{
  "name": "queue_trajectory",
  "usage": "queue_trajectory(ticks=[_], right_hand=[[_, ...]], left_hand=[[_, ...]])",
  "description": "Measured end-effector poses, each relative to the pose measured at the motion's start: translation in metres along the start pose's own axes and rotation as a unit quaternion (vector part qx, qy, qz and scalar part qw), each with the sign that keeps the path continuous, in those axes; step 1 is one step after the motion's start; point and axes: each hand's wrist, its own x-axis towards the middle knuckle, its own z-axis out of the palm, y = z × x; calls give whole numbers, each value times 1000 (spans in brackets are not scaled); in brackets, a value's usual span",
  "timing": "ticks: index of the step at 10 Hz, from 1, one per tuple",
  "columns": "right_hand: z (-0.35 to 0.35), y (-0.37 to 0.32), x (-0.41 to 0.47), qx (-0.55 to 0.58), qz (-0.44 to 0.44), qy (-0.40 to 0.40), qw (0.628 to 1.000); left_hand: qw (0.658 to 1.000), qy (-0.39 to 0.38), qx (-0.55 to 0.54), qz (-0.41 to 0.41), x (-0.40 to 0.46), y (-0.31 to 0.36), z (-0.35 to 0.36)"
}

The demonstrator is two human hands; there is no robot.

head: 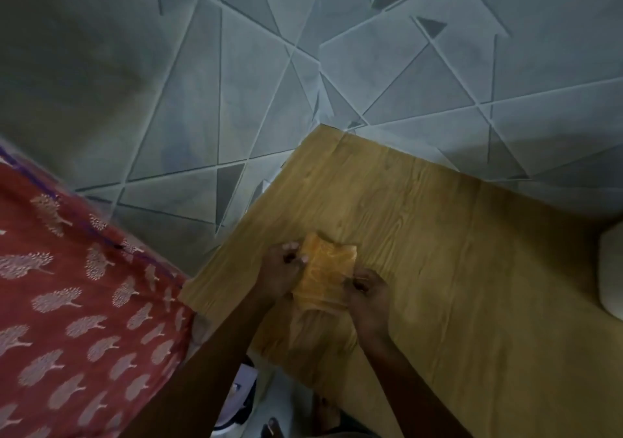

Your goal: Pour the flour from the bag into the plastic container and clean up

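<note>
1. Left hand (281, 269) and right hand (365, 289): each pinches a side of the orange plastic bag (323, 275).
2. Bag: flattened on the wooden surface (472, 269), near its left edge.
3. Advice: fold squarely, pressing air out gently so residue stays inside.

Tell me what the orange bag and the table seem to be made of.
Orange bag: thin translucent plastic film, seemingly; it crinkles and shines between both hands. Table: wood or wood-look laminate, matte, with printed-looking grain; which one is unclear.
</note>
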Motion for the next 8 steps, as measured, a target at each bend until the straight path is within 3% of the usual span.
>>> queue_trajectory(ticks=[2, 3, 4, 5, 8], right_hand=[[-4, 10, 13, -202, -48, 36, 977], [-10, 5, 10, -242, -142, 46, 959], [-9, 7, 12, -286, -190, 0, 939], [-6, 10, 11, -304, -192, -37, 932], [-18, -28, -18, -132, -189, 28, 973]], left_hand=[[979, 36, 155, 130, 10, -22, 18], [955, 28, 208, 209, 0, -31, 22], [935, -14, 249, 250, -7, -43, 26], [932, -6, 254, 259, -8, -46, 26], [974, 40, 24, 220, -50, -8, 18]])
